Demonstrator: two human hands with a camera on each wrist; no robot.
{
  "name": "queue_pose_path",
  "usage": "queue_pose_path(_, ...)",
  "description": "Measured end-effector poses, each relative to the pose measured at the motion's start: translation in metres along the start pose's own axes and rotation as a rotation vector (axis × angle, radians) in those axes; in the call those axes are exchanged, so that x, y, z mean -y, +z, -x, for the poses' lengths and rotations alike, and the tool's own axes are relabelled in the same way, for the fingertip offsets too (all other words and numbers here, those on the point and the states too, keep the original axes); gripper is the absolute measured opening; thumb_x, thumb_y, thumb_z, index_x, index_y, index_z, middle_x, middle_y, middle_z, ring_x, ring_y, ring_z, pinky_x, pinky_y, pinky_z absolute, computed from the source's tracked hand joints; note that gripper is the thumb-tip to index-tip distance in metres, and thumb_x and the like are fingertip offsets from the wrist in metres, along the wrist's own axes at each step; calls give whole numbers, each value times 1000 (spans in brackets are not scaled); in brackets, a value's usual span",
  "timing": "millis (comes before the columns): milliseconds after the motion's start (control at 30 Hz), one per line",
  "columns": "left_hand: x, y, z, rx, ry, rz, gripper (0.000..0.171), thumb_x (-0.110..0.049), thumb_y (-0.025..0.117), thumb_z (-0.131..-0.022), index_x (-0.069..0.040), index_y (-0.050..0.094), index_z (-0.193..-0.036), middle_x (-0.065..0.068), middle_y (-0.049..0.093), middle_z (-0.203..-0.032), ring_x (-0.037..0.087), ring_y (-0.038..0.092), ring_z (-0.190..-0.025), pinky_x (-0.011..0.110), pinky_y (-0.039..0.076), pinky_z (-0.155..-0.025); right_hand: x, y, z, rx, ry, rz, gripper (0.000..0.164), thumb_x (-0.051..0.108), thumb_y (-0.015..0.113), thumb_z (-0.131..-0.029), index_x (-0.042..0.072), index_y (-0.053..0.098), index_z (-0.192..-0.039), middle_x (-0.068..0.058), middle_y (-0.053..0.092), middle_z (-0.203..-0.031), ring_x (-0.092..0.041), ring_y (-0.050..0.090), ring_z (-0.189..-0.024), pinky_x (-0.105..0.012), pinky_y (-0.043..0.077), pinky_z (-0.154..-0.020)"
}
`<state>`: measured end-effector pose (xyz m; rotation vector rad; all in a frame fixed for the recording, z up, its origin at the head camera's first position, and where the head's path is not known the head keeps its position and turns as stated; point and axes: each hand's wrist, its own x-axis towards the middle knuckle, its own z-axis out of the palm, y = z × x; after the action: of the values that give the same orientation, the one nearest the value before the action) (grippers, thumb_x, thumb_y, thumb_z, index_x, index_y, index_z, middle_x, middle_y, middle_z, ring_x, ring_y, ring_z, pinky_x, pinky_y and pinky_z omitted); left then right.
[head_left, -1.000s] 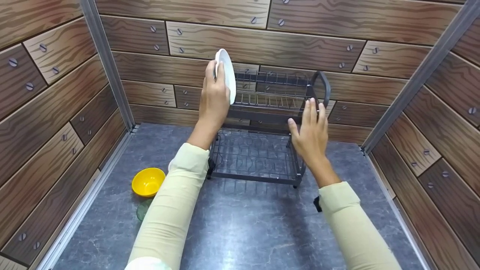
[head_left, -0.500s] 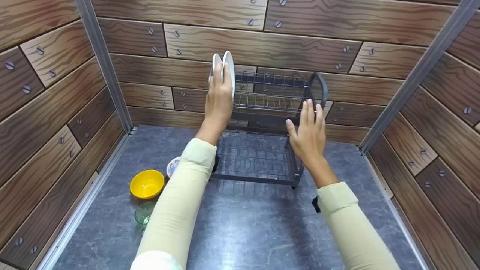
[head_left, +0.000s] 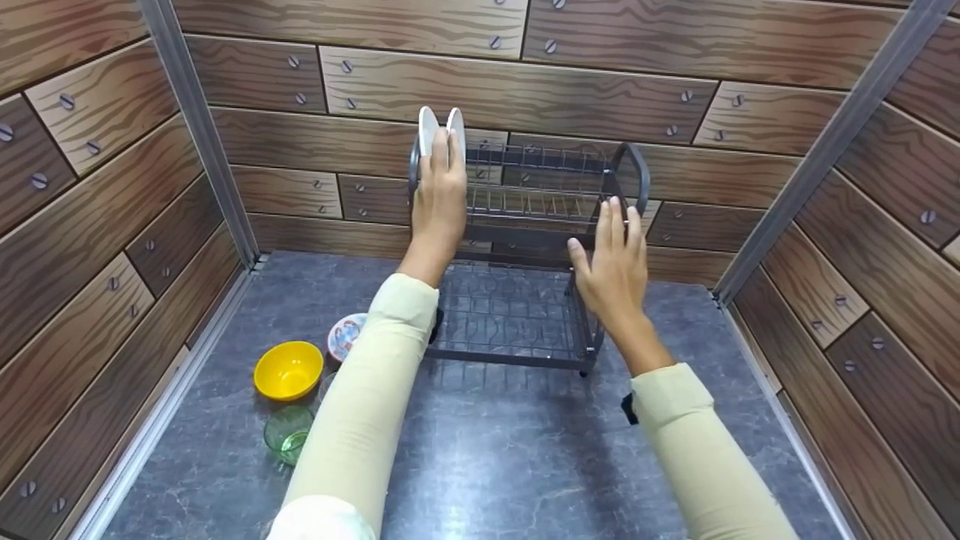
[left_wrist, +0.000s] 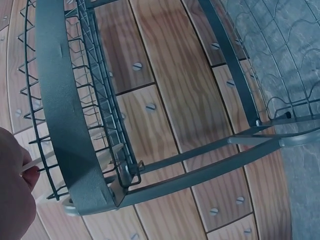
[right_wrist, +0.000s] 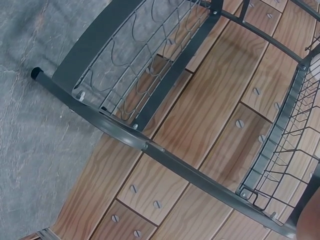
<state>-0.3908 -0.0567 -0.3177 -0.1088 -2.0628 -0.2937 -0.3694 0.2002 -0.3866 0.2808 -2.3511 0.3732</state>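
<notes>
A black two-tier dish rack (head_left: 529, 236) stands against the back wall. At the left end of its upper tier, two white plates stand on edge side by side, the left plate (head_left: 427, 129) slightly apart from the right plate (head_left: 458, 127). My left hand (head_left: 441, 199) is at these plates and grips the right one; its thumb is hidden in the head view. At the left border of the left wrist view, the fingers (left_wrist: 31, 176) meet a white plate edge. With fingers straight, my right hand (head_left: 619, 274) rests at the rack's right end by the curved side handle (head_left: 643, 176).
On the floor at left are a yellow bowl (head_left: 289, 370), a green glass bowl (head_left: 286, 431) and a patterned dish (head_left: 345, 336), partly covered by my left sleeve. Another clear item there is mostly hidden. Wood-patterned walls (head_left: 360, 127) enclose three sides.
My left hand has brought the white plate down into the upper tier, beside another plate that has come into view. The right hand stays at the rack's end. More floor dishes show.
</notes>
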Motion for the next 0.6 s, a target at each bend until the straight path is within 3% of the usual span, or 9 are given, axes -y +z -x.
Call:
queue_pose_path(167, 1, 3, -3, 8, 8, -6, 48, 5, 42, -92, 2, 44, -140, 15, 43, -141, 29, 53, -103, 30, 57, -73, 1, 0, -1, -16, -8, -5, 73, 53, 37, -97, 9, 20, -153, -5, 18, -159, -31, 9, -145, -47, 11, -117)
queue_pose_path(400, 6, 8, -5, -16, -49, 66, 52, 7, 43, -91, -2, 42, -143, 14, 41, -142, 30, 54, -101, 35, 53, -85, 0, 0, -1, 5, -1, 1, 75, 56, 34, -97, 9, 17, -153, -5, 15, -160, -30, 7, -145, -46, 11, -118)
queue_pose_path(600, 6, 9, -5, 7, -47, 58, 49, 6, 42, -92, 0, 44, -141, 15, 42, -142, 31, 54, -101, 35, 54, -84, 0, 1, 0, 13, 5, 3, 75, 56, 33, -97, 10, 16, -153, -4, 15, -160, -30, 7, -146, -46, 11, -118)
